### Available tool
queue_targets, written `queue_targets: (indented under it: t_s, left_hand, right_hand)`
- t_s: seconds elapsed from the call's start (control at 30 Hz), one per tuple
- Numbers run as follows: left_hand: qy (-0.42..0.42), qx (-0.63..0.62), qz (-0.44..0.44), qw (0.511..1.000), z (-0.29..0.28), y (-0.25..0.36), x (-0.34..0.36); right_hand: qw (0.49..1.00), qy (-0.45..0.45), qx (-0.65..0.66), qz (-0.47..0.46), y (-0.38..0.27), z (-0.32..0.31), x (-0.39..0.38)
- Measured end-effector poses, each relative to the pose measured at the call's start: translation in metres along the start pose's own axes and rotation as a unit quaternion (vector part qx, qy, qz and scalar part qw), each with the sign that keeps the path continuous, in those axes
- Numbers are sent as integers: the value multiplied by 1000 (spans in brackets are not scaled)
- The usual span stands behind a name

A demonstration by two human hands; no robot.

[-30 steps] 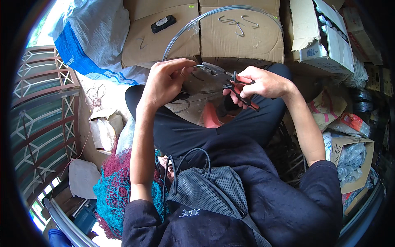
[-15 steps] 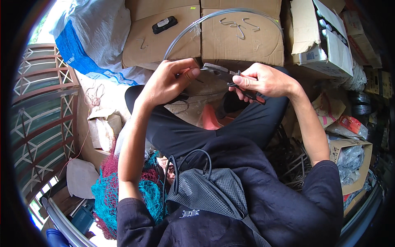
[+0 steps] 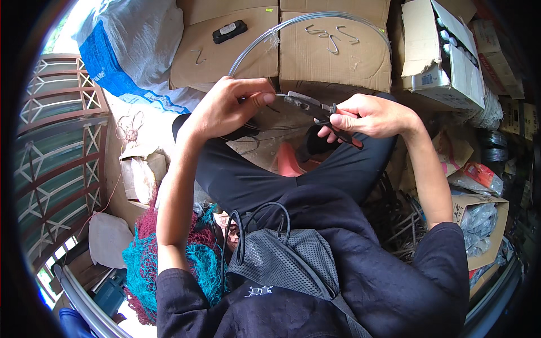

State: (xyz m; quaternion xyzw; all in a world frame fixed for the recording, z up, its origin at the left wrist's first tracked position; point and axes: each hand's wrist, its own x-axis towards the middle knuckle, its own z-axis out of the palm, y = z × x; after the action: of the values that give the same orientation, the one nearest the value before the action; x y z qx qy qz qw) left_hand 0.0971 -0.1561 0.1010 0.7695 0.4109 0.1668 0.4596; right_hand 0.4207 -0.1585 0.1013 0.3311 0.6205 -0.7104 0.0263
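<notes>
My left hand (image 3: 228,107) pinches a stiff grey wire (image 3: 298,21) that arcs up and over the cardboard boxes (image 3: 332,53) in front of me. My right hand (image 3: 369,115) grips a pair of pliers (image 3: 315,108) with dark red handles. The plier jaws point left and meet the wire right beside my left thumb. Both hands are held above my crossed legs in black trousers.
Bent S-shaped wire hooks (image 3: 329,36) and a small black device (image 3: 229,31) lie on the boxes. A white and blue sack (image 3: 127,53) is at upper left, teal and red netting (image 3: 143,253) at my left hip, an open carton (image 3: 445,50) at upper right, more wire pieces (image 3: 403,222) at right.
Both hands have risen slightly toward the boxes. The plier jaws have closed in on the wire at my left fingertips.
</notes>
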Motion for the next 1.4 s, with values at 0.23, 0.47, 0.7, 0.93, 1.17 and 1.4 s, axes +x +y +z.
queue_targets:
  t_s: [0.23,0.47,0.7,0.93,1.17,1.4]
  left_hand:
    - [0,8,21,1000,5,-3,1]
    - [14,-22,-27,999,6,-4,-5]
    - [42,-42,-27,998,14,-4,-4]
    - [48,-92,-48,993,14,-5,-9]
    - [49,-288,-84,953,35,-21,-23]
    - [177,-432,-97,879,81,-10,-22]
  right_hand:
    - [1000,-16,4,-4,0,2,1]
    - [999,12,45,20,-9,5,2]
    - [1000,13,10,16,0,4,6]
    - [997,49,67,9,-3,20,8]
    - [992,79,95,3,-3,44,3]
    - [983,153,97,15,-3,65,1]
